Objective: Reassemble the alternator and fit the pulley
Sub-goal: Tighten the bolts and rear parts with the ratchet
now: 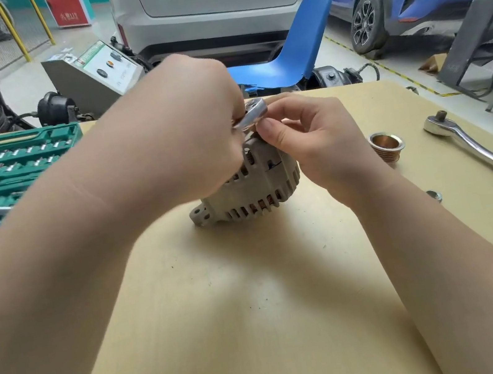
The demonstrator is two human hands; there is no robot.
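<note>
1. Alternator [248, 183]: grey vented housing, standing on the worktop [260, 315] at centre, mounting ear toward you on the lower left. Both your hands sit directly over its top face.

2. Left hand [192, 124]: fingers curled round a small chrome ratchet [254, 113], whose head shows just beyond your knuckles. The handle is hidden inside your fist; its long axis appears to run left to right, level with the worktop.

3. Right hand [306, 141]: thumb and forefinger pinched at the underside of the ratchet head, just above the housing. You cannot tell from here whether they hold a socket, a bolt or only steady the tool.

4. Key relation: the fastener under the ratchet head lies straight below your right fingers, at the top far edge of the housing. Your left hand is the one positioned to swing; your right the one to guide.

5. Pulley [385, 144]: copper-toned, grooved, resting open side up on the worktop, well to the right of the alternator, not yet fitted. Your right hand is nearer to it.

6. Large ratchet [477, 148]: lying on the far right, handle running toward you.

7. Nut [435, 195]: small, loose, near the large ratchet's handle.

8. Socket set case [4, 168]: green, open, on the left.
</note>
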